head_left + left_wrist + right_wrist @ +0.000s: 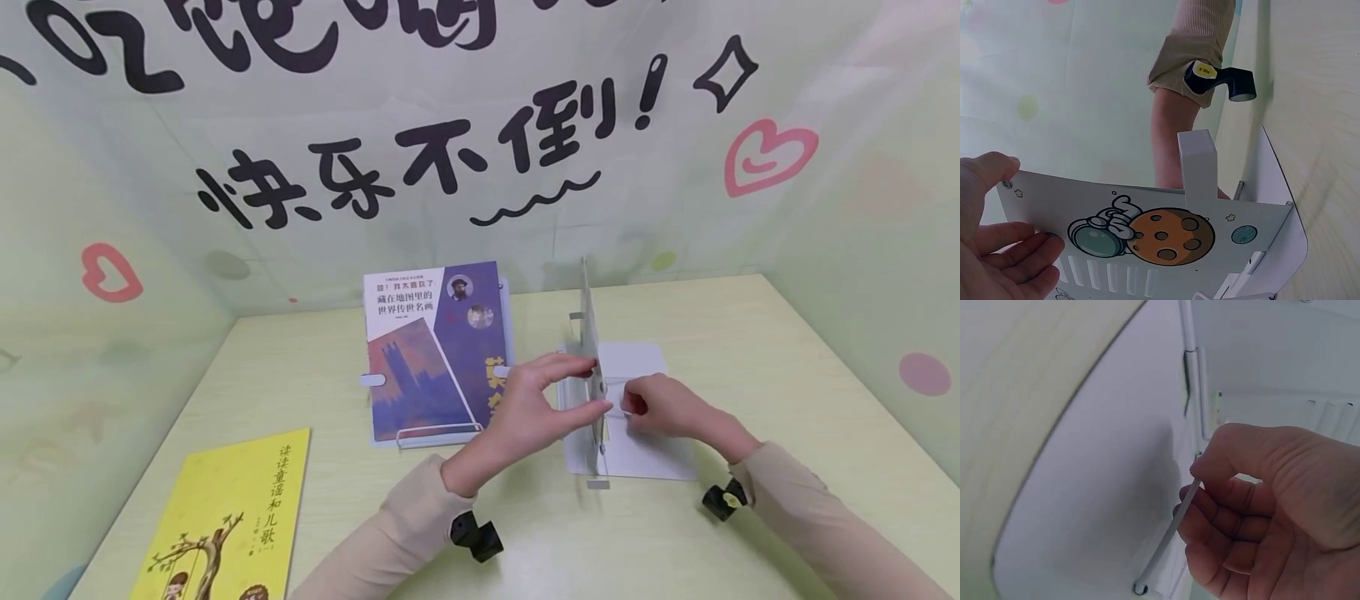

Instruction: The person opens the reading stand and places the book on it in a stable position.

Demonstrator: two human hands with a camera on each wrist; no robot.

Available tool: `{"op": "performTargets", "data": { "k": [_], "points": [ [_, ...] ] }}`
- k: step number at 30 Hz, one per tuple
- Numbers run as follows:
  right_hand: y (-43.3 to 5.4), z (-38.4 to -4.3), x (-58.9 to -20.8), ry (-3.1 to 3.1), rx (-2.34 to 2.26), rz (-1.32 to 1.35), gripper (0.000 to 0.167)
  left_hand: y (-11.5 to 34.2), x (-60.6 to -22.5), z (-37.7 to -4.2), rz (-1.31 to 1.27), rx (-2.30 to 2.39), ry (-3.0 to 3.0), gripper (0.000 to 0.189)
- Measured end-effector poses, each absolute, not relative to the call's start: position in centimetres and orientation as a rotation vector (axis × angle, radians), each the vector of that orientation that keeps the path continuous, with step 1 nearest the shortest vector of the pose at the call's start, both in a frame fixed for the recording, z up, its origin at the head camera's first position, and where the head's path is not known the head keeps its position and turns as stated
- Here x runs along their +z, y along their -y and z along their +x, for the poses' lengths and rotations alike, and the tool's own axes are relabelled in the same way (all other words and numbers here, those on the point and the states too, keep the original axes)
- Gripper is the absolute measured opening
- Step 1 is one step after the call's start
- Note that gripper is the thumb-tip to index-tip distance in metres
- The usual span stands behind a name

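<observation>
A white folding book stand lies on the desk, its base plate (633, 358) flat and its printed panel (1254, 215) raised edge-on to the head view. My left hand (525, 408) holds the panel's edge, the thumb over the rim and the fingers against the face with the astronaut and orange planet. On the panel's other side my right hand (667, 404) pinches a thin metal support rod (1169, 534) between thumb and fingers. One end of that rod meets the base plate in the right wrist view; the other end is hidden by the hand.
Left of the panel, a second stand holds a purple-and-white book (435, 350) with side clips and a front wire. A yellow book (232, 508) lies at the front left. A printed backdrop (637, 217) closes off the back and sides.
</observation>
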State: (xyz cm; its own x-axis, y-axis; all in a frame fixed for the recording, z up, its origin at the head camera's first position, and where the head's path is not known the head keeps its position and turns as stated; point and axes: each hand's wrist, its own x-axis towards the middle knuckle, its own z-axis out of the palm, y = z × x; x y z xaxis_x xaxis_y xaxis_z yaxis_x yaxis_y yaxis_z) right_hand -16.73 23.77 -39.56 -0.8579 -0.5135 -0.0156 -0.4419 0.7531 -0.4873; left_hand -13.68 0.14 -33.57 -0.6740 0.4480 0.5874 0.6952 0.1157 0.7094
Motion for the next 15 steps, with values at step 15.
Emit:
{"op": "performTargets", "data": {
  "k": [15],
  "points": [
    [-27.0, -14.2, -39.5, -3.038, -1.146, -0.789, 0.021, -3.5, -33.3, -12.8, -1.181, -1.403, 2.093, 0.028]
  ]
}}
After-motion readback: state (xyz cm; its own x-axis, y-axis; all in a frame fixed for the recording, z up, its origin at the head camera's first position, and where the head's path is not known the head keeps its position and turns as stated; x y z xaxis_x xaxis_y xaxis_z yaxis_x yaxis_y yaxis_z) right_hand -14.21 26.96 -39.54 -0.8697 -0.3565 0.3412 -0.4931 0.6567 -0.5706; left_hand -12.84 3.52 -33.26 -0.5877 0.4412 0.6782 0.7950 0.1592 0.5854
